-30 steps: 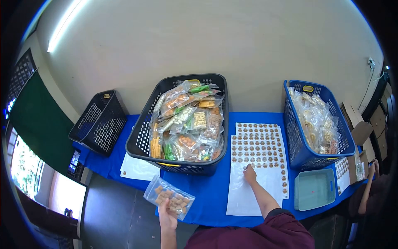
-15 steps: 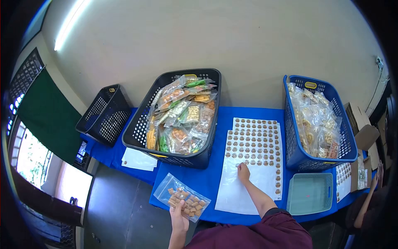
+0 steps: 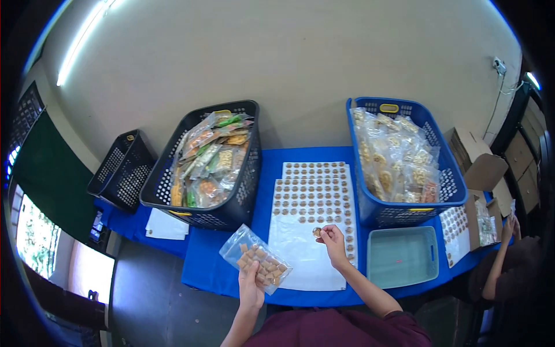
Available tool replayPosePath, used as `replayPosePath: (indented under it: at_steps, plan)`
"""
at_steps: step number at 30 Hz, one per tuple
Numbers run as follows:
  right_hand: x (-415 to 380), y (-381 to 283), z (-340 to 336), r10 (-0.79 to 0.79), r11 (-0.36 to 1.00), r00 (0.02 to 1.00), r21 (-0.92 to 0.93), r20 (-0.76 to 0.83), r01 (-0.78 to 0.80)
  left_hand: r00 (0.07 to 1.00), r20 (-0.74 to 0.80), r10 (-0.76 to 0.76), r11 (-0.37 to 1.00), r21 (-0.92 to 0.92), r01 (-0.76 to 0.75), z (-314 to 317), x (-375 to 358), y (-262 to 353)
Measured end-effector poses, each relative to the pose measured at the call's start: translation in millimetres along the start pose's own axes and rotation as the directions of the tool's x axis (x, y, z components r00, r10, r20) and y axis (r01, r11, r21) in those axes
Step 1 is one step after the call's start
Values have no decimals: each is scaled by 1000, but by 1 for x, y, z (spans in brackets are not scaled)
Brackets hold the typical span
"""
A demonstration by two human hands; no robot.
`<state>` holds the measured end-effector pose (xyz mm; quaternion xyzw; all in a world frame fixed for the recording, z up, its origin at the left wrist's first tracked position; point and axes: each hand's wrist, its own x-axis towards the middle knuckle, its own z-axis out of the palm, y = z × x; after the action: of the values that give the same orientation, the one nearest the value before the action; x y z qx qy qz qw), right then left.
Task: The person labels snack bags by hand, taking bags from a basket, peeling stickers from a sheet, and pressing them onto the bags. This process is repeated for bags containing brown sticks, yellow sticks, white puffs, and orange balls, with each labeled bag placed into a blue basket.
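My left hand (image 3: 251,287) grips a clear zip bag (image 3: 261,260) of brown square snack pieces, held in front of the table edge with the thumb across its front. In my right hand (image 3: 334,246) a small round brown sticker (image 3: 317,232) is pinched between thumb and fingertips, above the sticker sheet (image 3: 306,260). Rows of the same round stickers cover the sheet's upper part and right edge; its lower left is bare white backing. A second sticker sheet (image 3: 315,168) shows beneath it at the far end.
A black basket (image 3: 243,191) of mixed snack bags stands left and a blue basket (image 3: 399,209) of snack bags right. A green tray (image 3: 402,277) lies below it. Farther right are a cardboard box (image 3: 483,222) and another person's hand (image 3: 510,228). A dark basket (image 3: 121,173) stands far left.
My right hand has lifted off the sheet with a sticker in its fingers. The view has turned right, so the baskets and table appear farther left. The left hand still holds the bag.
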<state>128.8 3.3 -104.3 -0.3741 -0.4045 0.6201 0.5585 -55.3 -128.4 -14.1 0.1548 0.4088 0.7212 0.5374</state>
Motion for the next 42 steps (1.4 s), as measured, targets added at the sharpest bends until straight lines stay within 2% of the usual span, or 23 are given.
replayPosePath:
  at_steps: [4, 6, 7, 10, 12, 17, 21, 27, 30, 34, 35, 38, 42]
  plan:
    - [-43, -77, -22, -24, 997, 1000, -67, 6, 24, 976, 156, -152, 988, 15, 152, 33, -1, -22]
    - [-63, -104, -32, -67, 996, 998, -62, 8, 67, 956, 230, -180, 983, 84, 165, 40, 1, -42]
    - [-71, -113, -39, -61, 995, 998, -78, 9, 61, 942, 268, -200, 978, 119, 174, 51, 1, -47]
    - [-92, -137, -49, -15, 999, 999, 40, 51, 13, 890, 376, -257, 956, 234, 177, 75, -4, -63]
    - [-97, -148, -49, -25, 999, 997, 32, 74, 22, 854, 442, -276, 943, 296, 152, 91, -2, -76]
    - [-104, -165, -58, -58, 993, 996, -94, 69, 64, 823, 484, -298, 925, 360, 123, 116, -3, -101]
    - [-99, -177, -58, -93, 990, 993, -101, 71, 100, 815, 519, -257, 925, 377, 52, 133, -7, -97]
    - [-81, -169, -75, -62, 953, 989, -287, 137, 100, 754, 572, -324, 870, 493, 0, 143, 3, -92]
    - [-71, -173, -61, -167, 911, 981, -366, 94, 190, 757, 602, -254, 888, 456, -65, 144, 9, -96]
    - [-63, -170, -62, -142, 891, 985, -420, 100, 171, 753, 592, -288, 884, 467, -29, 142, 18, -93]
    - [-63, -170, -63, -127, 884, 986, -439, 105, 160, 757, 567, -324, 885, 464, 31, 140, 19, -95]
    - [-59, -169, -62, -112, 866, 991, -481, 76, 135, 744, 599, -296, 903, 430, 13, 139, 18, -100]
    - [-55, -170, -63, -122, 826, 987, -540, 107, 161, 750, 524, -405, 824, 565, 50, 138, 21, -96]
